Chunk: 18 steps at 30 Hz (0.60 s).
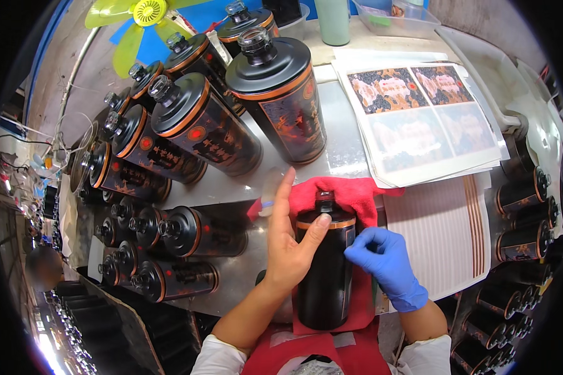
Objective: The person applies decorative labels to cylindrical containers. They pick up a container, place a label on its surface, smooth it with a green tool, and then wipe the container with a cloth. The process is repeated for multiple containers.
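Observation:
A black bottle [322,281] with a copper-coloured band at its shoulder leans in front of my body on a red cloth [363,190]. My left hand [291,247], bare, lies against its left side. The thumb rests on the shoulder near the neck, while the index finger stretches up and away. Beside the left fingers is a pale, see-through shape with a blue band that I cannot make out. My right hand [381,262], in a blue glove, pinches at the bottle's right side. Whatever lies between its fingertips is hidden.
Decorated black bottles [281,106] stand across the left and back of the metal table [238,275]. Printed sheets [419,125] lie at the right, above a striped cloth [438,231]. A green fan [149,12] is at the back left. More bottles [519,244] stack up far right.

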{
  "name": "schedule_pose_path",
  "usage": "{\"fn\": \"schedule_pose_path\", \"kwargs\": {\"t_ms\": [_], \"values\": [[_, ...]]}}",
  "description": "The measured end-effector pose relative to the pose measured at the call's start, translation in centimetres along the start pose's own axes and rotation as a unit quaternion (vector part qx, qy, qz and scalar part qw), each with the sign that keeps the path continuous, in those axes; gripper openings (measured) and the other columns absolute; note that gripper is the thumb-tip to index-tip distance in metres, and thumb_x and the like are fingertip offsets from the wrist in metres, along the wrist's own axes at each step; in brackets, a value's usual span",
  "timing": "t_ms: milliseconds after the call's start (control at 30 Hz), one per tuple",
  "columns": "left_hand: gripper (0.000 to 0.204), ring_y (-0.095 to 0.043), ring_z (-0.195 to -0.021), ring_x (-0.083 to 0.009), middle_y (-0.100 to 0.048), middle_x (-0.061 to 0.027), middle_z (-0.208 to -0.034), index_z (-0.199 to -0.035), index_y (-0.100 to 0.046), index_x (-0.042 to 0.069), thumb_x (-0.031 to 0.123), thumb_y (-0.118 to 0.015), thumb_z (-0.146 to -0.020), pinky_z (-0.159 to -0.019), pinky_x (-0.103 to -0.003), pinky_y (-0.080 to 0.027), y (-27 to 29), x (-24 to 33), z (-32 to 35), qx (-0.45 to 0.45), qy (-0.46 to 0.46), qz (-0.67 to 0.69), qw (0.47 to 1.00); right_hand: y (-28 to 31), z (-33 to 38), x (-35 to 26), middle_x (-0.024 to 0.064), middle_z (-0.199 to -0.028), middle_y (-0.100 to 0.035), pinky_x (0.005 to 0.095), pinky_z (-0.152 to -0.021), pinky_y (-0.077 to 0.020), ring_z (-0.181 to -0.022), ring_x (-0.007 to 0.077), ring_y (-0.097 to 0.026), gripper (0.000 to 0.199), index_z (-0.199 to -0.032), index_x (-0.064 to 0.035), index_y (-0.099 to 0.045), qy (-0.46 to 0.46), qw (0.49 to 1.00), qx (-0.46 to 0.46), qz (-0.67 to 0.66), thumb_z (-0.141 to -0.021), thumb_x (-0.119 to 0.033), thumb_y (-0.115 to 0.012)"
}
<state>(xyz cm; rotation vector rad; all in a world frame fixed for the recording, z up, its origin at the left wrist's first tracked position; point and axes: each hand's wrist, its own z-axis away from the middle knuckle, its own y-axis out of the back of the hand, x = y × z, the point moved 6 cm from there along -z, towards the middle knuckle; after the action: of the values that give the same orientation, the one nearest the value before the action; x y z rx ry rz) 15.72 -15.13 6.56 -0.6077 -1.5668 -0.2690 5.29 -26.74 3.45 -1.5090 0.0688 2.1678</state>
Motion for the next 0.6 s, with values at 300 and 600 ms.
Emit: {"fn": "schedule_pose_path", "kwargs": {"t_ms": [300,600], "values": [[0.082,-0.037,-0.119,-0.0229,-0.038,-0.0174,-0.127,-0.141,-0.016,-0.003,0.012,-0.067,-0.079,-0.102,-0.034,-0.026,-0.2,0.3,0.4,0.020,-0.018,-0.188,0.982,7.3,1.9,4.6,0.0074,-0.104,-0.059,0.0278,-0.084,-0.0464,-0.093,0.0154,-0.057,0.042,-0.121,-0.0024,-0.050,-0.063,0.972,0.056,-0.218,-0.081,-0.009,-0.061],[0.116,-0.007,-0.130,-0.0545,-0.015,-0.0390,-0.138,-0.136,-0.021,-0.010,0.065,-0.068,-0.062,-0.101,-0.064,-0.005,-3.5,3.4,11.9,-0.167,-0.205,-0.548,0.794,-2.7,3.2,-8.0,0.0146,-0.107,-0.058,0.0337,-0.082,-0.0473,-0.095,0.0240,-0.059,0.038,-0.119,-0.0064,-0.047,0.241,0.933,0.120,0.239,-0.083,-0.010,-0.056]]}}
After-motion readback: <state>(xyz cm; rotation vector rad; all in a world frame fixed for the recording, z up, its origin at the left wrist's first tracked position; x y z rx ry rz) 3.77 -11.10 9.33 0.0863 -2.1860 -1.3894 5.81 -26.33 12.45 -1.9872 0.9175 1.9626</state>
